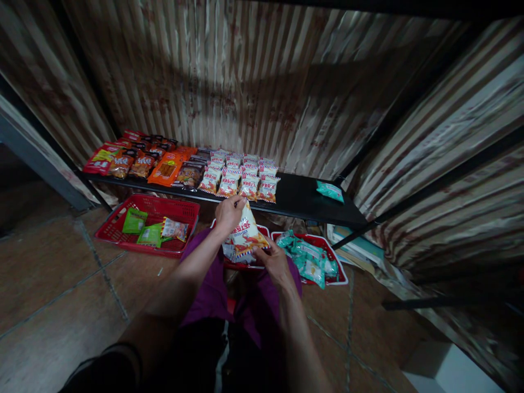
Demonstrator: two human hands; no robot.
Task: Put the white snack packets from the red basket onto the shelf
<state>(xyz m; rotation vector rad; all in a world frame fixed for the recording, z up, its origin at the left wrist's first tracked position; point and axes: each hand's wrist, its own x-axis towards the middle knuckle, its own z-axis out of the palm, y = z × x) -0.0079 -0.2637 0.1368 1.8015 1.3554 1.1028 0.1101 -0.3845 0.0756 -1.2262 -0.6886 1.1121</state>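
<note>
Between my two hands is a white and orange snack bag (247,231), tilted, above a red basket (264,229) that stands between my knees. My left hand (229,214) pinches its upper left edge. My right hand (275,261) grips its lower right corner, thumb on the front. Just beyond, similar white snack bags (229,183) stand in rows on the black shelf (297,188). More packets lie in the basket under the bag, partly hidden by it.
Orange and red snack bags (166,168) fill the shelf's left part; a green packet (330,191) lies at its right. A red basket (153,203) at left holds several packets. Another basket (344,277) at right holds green packets (309,259). Black shelf posts (368,226) flank the striped backing.
</note>
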